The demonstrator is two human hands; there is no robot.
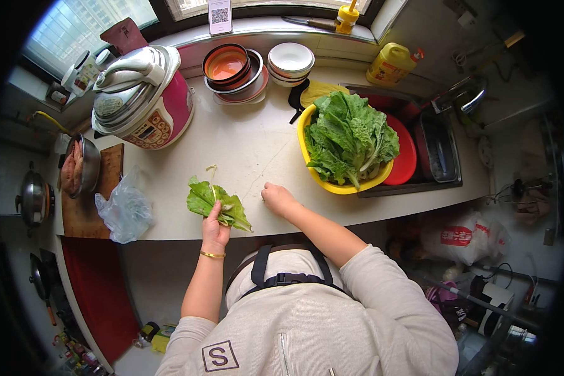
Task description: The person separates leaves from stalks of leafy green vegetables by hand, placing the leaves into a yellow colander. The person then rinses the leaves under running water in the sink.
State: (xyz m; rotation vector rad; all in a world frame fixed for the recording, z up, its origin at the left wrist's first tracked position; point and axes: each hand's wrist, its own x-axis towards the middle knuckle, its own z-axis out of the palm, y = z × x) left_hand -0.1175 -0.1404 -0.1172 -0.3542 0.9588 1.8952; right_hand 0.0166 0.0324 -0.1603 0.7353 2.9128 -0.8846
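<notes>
My left hand holds several green leaves by their base, thumb on top, near the front edge of the white countertop. A thin pale stem lies by the far side of these leaves. My right hand rests low over the counter with its fingers curled; whether something small is between the fingertips cannot be told. To its right, a yellow plastic basin is heaped with leafy greens. Small bits of debris lie on the counter between the hands and the basin.
A pink and white pressure cooker, stacked bowls and white bowls line the back. At left are a plastic bag, a cutting board and a metal bowl of meat. A knife lies on the sill; the sink is right.
</notes>
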